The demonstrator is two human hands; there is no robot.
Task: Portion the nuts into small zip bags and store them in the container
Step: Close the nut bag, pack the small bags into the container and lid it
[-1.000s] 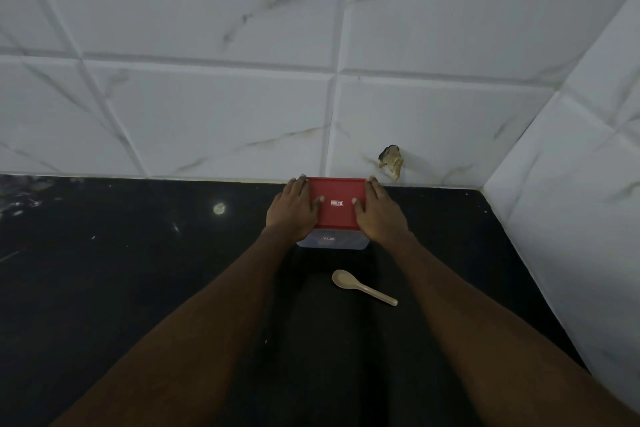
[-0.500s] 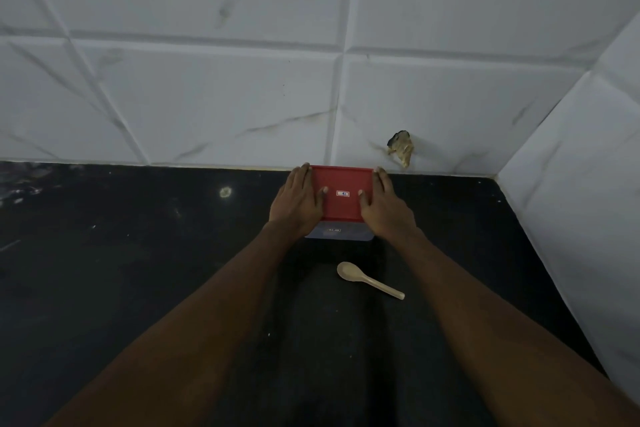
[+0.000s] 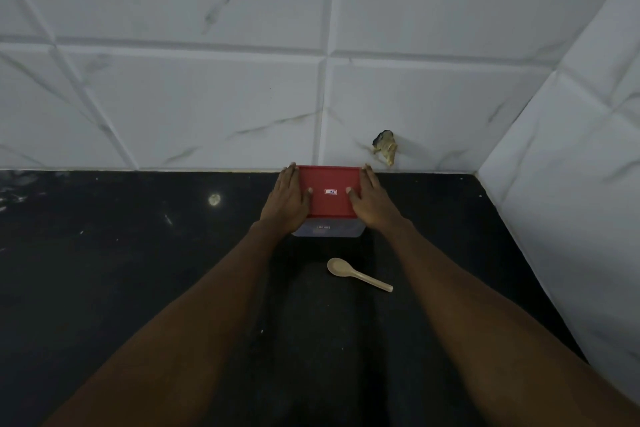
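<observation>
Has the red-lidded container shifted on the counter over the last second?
No. The container keeps the same gap to the spoon and the wall hole; only the camera shifted.

Counter (image 3: 104,288): black speckled stone, bounded by white tiled walls (image 3: 207,97) at back and right. On it:
- container (image 3: 327,229), clear, red lid (image 3: 329,206), at back wall
- beige spoon (image 3: 360,276), near the container's front, bowl leftward

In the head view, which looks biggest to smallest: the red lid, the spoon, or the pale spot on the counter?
1. red lid
2. spoon, which is nearer the camera but still looks smaller
3. pale spot
</observation>
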